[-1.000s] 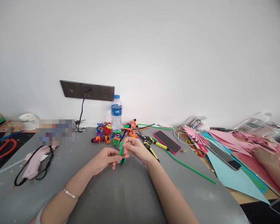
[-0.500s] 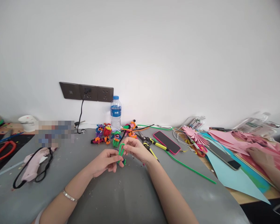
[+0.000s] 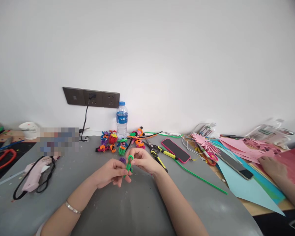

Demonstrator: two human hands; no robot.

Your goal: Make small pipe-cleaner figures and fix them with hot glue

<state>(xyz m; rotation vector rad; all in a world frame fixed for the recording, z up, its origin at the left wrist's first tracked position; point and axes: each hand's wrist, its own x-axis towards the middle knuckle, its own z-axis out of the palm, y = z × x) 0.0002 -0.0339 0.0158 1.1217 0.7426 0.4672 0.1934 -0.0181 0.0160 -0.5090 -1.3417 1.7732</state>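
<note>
A green pipe cleaner (image 3: 128, 166), bent into a narrow loop, is pinched between my two hands above the grey table. My left hand (image 3: 114, 172) grips its lower part with thumb and fingers. At the top, the fingers of my right hand (image 3: 142, 159) close on the loop's bend. Something small and dark, partly hidden, shows behind the loop. Just beyond my left fingers is a purple fuzzy piece (image 3: 122, 160). Several colourful pipe-cleaner figures (image 3: 122, 146) stand and lie past my hands, in front of a water bottle (image 3: 122, 119).
Pliers (image 3: 159, 153) with yellow-black handles and a pink-cased phone (image 3: 175, 150) lie to the right. Beside them stretches a long green pipe cleaner (image 3: 201, 177). Farther right, another person's hand (image 3: 272, 166) rests on pink paper. A pink corded tool (image 3: 35, 175) lies at left.
The green loop has narrowed and its top bend sits slightly lower, with my right fingers shifted around it. The purple piece has come into view. At right, the other person's hand has moved slightly.
</note>
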